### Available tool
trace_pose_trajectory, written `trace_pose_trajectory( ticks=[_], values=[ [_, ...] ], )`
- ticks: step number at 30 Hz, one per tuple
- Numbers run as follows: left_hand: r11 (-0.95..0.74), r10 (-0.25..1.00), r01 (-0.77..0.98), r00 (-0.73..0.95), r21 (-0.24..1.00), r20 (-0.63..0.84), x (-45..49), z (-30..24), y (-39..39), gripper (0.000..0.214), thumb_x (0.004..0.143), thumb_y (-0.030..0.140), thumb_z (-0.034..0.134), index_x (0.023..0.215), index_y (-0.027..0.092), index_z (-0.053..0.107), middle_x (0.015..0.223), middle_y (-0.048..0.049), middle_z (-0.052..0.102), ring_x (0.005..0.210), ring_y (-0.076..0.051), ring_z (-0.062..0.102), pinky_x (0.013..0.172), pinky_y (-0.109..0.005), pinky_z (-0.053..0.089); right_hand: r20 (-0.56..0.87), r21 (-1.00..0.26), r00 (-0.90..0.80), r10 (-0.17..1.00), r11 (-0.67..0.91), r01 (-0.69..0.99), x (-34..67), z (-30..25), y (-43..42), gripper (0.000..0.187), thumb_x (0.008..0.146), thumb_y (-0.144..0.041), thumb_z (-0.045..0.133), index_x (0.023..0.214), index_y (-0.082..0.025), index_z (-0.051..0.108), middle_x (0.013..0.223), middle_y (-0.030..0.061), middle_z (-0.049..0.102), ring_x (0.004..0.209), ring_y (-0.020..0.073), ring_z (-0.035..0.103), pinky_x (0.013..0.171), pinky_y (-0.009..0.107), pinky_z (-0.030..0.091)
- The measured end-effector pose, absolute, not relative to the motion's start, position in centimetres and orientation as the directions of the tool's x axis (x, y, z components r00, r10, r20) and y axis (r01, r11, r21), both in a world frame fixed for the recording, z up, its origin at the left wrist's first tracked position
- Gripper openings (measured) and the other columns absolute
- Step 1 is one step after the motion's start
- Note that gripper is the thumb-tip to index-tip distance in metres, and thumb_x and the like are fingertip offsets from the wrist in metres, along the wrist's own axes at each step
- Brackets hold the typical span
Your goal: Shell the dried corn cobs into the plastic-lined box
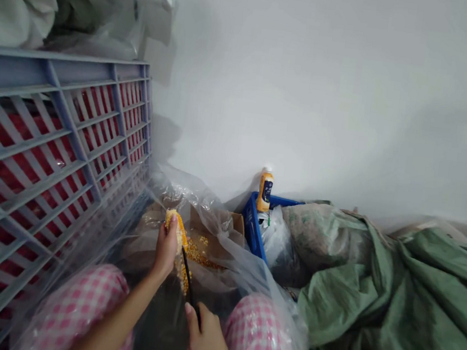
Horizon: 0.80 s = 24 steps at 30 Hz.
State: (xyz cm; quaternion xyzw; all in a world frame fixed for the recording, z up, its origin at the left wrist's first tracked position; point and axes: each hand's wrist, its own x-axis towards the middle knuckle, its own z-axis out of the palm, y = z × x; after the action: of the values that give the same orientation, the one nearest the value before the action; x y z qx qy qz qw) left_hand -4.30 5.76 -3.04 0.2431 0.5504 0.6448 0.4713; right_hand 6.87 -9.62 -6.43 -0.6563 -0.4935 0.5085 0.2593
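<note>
So from my end of the feed, the corn cob [180, 240] is just left of centre in the lower half of the frame, tilted, and the left hand [165, 251] has its fingers clamped around it, thumb up near the top. The right hand [209, 339], at bottom centre, has its fingers wrapped on the lower end of a thin dark tool [186, 271], whose far end meets the cob. Blur hides the exact tip. My read is we're mid-way through working kernels off: one strip looks pale, and loose kernels [200, 257] lie just right of the cob. Next move, I reckon, calls for a steady left grip and a careful push along the remaining yellow rows, thumb clear of the tool. As for clutter, a clear plastic sheet [247, 273] spreads around the work and over the pink checked trousers [259, 331], so I'd worry about snagging it. There's a cardboard box [236, 222] behind, a big slatted crate [84, 159] hemming in the left side, and a blue basket [256, 237], an orange bottle [265, 192] and green cloth [374, 311] off right.
</note>
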Motion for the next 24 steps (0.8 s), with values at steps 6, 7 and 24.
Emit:
trace_pose_trajectory(
  ticks=[6, 7, 24],
  values=[
    [0.077, 0.889, -0.512, -0.353, 0.856, -0.291, -4.4, -1.7, 5.7, 0.044, 0.075, 0.059, 0.059, 0.093, 0.019, 0.054, 0.06, 0.0036, 0.059, 0.048, -0.013, 0.059, 0.045, -0.021, 0.045, -0.411, -0.857, -0.001, 0.912, -0.386, 0.342, 6.8, -6.6, -9.0, 0.061, 0.085, -0.069, 0.034, 0.1, -0.016, 0.058, 0.074, 0.0025, 0.051, 0.035, 0.0069, 0.042, 0.028, 0.02, 0.031],
    [0.098, 0.89, -0.554, -0.323, 0.827, -0.322, -4.5, -1.5, 5.7, 0.041, 0.077, 0.056, 0.059, 0.094, 0.019, 0.054, 0.06, 0.0033, 0.06, 0.048, -0.013, 0.06, 0.046, -0.021, 0.045, -0.401, -0.865, -0.003, 0.916, -0.378, 0.332, 6.8, -6.6, -8.9, 0.06, 0.084, -0.07, 0.035, 0.097, -0.016, 0.058, 0.071, 0.0015, 0.051, 0.035, 0.0073, 0.042, 0.028, 0.02, 0.031],
    [0.328, 0.853, -0.641, -0.116, 0.694, -0.51, -2.9, 0.1, 4.6, 0.012, 0.076, 0.019, 0.065, 0.083, 0.016, 0.056, 0.06, 0.0015, 0.06, 0.046, -0.011, 0.061, 0.045, -0.019, 0.047, -0.481, -0.859, 0.006, 0.876, -0.473, 0.193, 8.4, -2.8, -10.4, 0.054, 0.08, -0.072, 0.043, 0.075, -0.018, 0.047, 0.045, -0.0087, 0.041, 0.029, 0.0049, 0.035, 0.026, 0.015, 0.027]
  ],
)
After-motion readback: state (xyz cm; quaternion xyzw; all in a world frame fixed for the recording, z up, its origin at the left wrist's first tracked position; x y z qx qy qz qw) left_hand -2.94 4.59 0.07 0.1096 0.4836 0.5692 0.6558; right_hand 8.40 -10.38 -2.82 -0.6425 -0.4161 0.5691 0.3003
